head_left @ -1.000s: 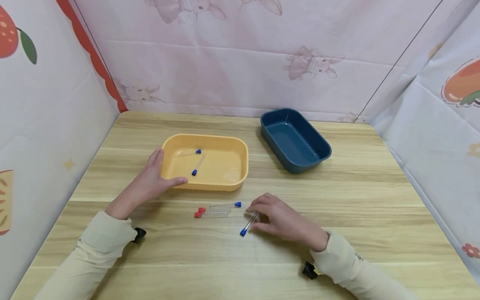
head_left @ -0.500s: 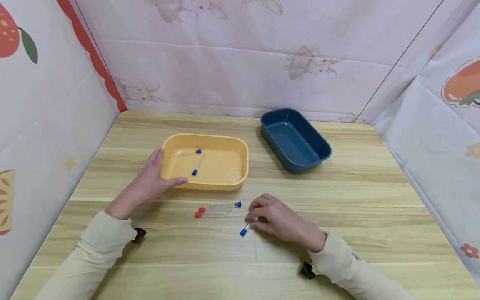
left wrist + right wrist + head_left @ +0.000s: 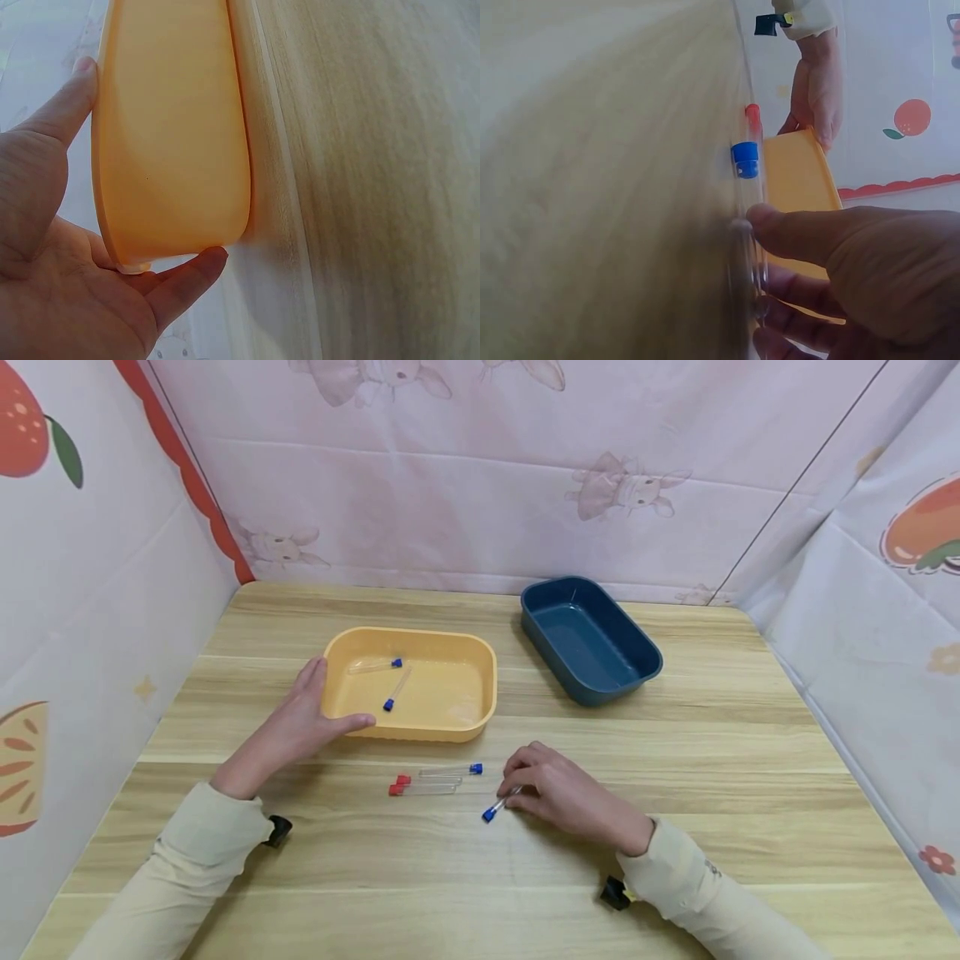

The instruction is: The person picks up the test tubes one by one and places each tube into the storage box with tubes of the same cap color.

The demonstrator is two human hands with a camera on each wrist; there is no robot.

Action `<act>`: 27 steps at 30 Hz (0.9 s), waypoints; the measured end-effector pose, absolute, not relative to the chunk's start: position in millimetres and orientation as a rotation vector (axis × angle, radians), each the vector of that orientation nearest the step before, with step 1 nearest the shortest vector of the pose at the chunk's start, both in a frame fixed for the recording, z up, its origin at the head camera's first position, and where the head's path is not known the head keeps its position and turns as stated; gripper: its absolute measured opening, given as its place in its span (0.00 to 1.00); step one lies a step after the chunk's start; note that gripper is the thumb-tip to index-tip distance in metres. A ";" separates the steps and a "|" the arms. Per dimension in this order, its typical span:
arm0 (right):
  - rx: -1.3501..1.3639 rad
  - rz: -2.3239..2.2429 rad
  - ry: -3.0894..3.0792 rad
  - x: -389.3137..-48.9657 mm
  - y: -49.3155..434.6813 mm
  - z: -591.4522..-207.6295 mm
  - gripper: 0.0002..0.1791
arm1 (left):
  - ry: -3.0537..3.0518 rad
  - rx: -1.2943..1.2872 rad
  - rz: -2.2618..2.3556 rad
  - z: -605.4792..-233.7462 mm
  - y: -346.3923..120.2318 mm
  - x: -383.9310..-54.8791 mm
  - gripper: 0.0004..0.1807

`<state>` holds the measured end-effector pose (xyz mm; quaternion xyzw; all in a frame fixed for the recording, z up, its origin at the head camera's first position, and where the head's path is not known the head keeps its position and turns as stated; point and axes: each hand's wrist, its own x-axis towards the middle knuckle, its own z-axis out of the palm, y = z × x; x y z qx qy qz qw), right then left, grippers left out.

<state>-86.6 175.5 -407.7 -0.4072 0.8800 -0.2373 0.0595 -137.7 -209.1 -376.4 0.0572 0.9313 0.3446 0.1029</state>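
Observation:
My left hand (image 3: pixel 292 731) holds the near left corner of a yellow plastic basin (image 3: pixel 438 732), its thumb along the front rim and its fingers at the left end. Two clear test tubes with blue caps lie inside, one (image 3: pixel 400 687) slanted and one (image 3: pixel 372 667) nearly level. Low over the table, my right hand (image 3: pixel 561 789) pinches the clear end of another blue-capped test tube (image 3: pixel 491 814), whose cap points toward me. To the left of that hand lie a blue-capped tube (image 3: pixel 448 771) and two red-capped tubes (image 3: pixel 427 790), close together and almost parallel.
A dark blue basin (image 3: pixel 591 692) stands angled at the back right, with no tubes visible in it. The wood-grain table (image 3: pixel 420 893) meets printed cloth walls (image 3: pixel 465 518) at the back and sides.
The right fingers have closed in on the blue-capped tube, and its cap has shifted slightly away from me. The left hand and both basins have stayed in place.

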 end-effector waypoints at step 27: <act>-1.028 -0.751 2.823 -113.8 190.6 -411.1 0.05 | 2.758 0.186 1.025 -376.5 -209.0 -137.7 0.70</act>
